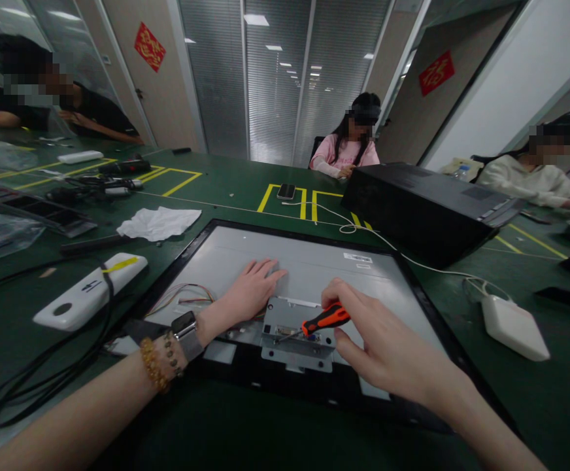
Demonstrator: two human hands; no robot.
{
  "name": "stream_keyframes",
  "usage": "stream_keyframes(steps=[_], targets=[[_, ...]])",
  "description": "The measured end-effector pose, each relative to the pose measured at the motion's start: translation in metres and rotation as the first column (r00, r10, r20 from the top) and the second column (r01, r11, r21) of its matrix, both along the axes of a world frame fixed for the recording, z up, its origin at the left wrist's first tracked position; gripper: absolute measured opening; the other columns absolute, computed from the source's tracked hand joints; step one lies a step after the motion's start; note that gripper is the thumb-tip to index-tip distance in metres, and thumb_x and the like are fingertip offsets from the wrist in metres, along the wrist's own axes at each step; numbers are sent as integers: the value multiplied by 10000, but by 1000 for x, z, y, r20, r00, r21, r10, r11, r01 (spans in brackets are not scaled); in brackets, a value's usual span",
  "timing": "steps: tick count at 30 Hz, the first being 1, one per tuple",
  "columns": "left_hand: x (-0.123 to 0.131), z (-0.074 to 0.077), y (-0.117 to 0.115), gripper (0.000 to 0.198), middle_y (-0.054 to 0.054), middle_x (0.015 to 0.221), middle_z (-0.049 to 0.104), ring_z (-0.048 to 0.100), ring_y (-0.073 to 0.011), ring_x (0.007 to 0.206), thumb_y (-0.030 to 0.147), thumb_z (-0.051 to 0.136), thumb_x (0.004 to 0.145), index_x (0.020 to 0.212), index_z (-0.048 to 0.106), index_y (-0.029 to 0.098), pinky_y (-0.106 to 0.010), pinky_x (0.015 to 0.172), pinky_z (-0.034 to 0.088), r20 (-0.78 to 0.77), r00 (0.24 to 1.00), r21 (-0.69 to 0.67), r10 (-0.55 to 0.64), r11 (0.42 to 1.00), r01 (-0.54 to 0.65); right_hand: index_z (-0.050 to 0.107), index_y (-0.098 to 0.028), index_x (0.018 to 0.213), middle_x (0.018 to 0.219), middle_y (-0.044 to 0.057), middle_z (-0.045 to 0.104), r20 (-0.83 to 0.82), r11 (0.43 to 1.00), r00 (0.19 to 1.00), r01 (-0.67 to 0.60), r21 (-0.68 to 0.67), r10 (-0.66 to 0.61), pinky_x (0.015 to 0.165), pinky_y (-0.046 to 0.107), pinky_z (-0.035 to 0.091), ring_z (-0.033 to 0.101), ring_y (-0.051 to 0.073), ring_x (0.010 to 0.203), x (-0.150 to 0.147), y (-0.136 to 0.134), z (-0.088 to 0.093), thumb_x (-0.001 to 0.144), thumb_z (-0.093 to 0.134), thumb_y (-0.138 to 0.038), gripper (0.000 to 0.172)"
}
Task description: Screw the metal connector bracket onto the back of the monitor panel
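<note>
A large flat display panel (309,265) with a grey metal back and black frame lies before me. On its near half sits a metal bracket (297,314) with connectors along it. My right hand (368,327) grips an orange and black screwdriver (328,318), whose shaft points left across the bracket. My left hand (246,292) lies flat on the panel's back, fingers stretched out, just left of the bracket. Thin coloured wires (182,297) run over the panel near my left wrist. Whether the screwdriver's tip touches a screw I cannot tell.
A white power strip (93,291) and black cables (44,379) lie left, near a crumpled white tissue (160,222). Behind the panel are a phone (285,191) and a big black case (427,203). A white adapter (515,326) with its cord lies right. Several people sit around the green table.
</note>
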State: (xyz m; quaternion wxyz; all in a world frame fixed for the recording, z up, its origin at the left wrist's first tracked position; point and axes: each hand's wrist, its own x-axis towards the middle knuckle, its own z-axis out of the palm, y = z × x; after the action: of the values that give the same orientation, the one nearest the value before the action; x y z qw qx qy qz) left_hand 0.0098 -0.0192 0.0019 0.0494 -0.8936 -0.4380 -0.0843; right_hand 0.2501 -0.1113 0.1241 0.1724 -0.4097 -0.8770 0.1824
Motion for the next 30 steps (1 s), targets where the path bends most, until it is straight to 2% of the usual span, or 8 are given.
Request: stream_keyframes(steps=[3, 6, 11, 14, 19, 26, 30], targets=[[1, 3, -1, 421, -164, 1470, 429, 401, -291, 1354, 142, 374, 986, 1397, 451, 187, -507, 1087, 316, 3, 1000, -6, 7, 1000, -7, 500, -209, 1057, 976, 65, 677, -4, 999, 1000, 22, -46, -23, 756, 351, 487, 634, 208, 876, 0, 0, -1, 840, 482, -168, 222], [1, 4, -2, 427, -167, 1473, 424, 402, -290, 1353, 136, 381, 978, 1397, 449, 183, -506, 1090, 318, -12, 1000, -14, 11, 1000, -11, 512, -220, 1084, 919, 47, 703, 10, 997, 1000, 29, -73, -28, 682, 317, 476, 643, 194, 794, 0, 1, -2, 922, 486, -279, 175], [1, 2, 0, 441, -162, 1480, 418, 387, -293, 1362, 129, 376, 971, 1404, 438, 186, -503, 1094, 315, -18, 1000, -6, 14, 1000, -14, 575, -221, 1006, 709, 2, 687, 52, 999, 998, 44, 15, -45, 553, 277, 399, 592, 155, 560, -3, 4, -6, 981, 456, -447, 256], [0, 1, -1, 452, -166, 1478, 418, 389, -293, 1359, 117, 387, 956, 1400, 437, 182, -508, 1093, 315, -21, 1000, -2, 10, 1000, -10, 602, -214, 910, 682, 0, 674, 43, 997, 998, 45, 70, -48, 522, 263, 367, 571, 139, 535, -4, 5, -7, 977, 458, -488, 317], [0, 1, -1, 451, -166, 1471, 422, 400, -286, 1348, 119, 399, 955, 1400, 432, 183, -500, 1087, 325, -15, 1000, 16, -5, 1000, 5, 613, -211, 867, 742, 22, 663, 25, 996, 999, 43, 72, -45, 600, 286, 401, 599, 160, 656, -3, 4, -5, 1014, 378, -422, 348], [1, -1, 0, 449, -154, 1477, 421, 394, -296, 1359, 118, 406, 959, 1401, 439, 190, -493, 1092, 326, -15, 1000, 2, 17, 1000, -17, 536, -239, 1124, 1057, 52, 669, -54, 997, 998, 17, -80, -21, 797, 338, 473, 633, 195, 941, -3, -1, -2, 1013, 380, -304, 201], [2, 1, 0, 434, -159, 1476, 425, 399, -291, 1358, 130, 399, 971, 1398, 449, 188, -495, 1098, 317, -10, 1000, -14, 24, 1000, -24, 503, -235, 1120, 1082, 56, 624, -74, 992, 997, -32, -126, 23, 847, 361, 481, 604, 199, 974, -2, -4, 1, 956, 469, -226, 168]])
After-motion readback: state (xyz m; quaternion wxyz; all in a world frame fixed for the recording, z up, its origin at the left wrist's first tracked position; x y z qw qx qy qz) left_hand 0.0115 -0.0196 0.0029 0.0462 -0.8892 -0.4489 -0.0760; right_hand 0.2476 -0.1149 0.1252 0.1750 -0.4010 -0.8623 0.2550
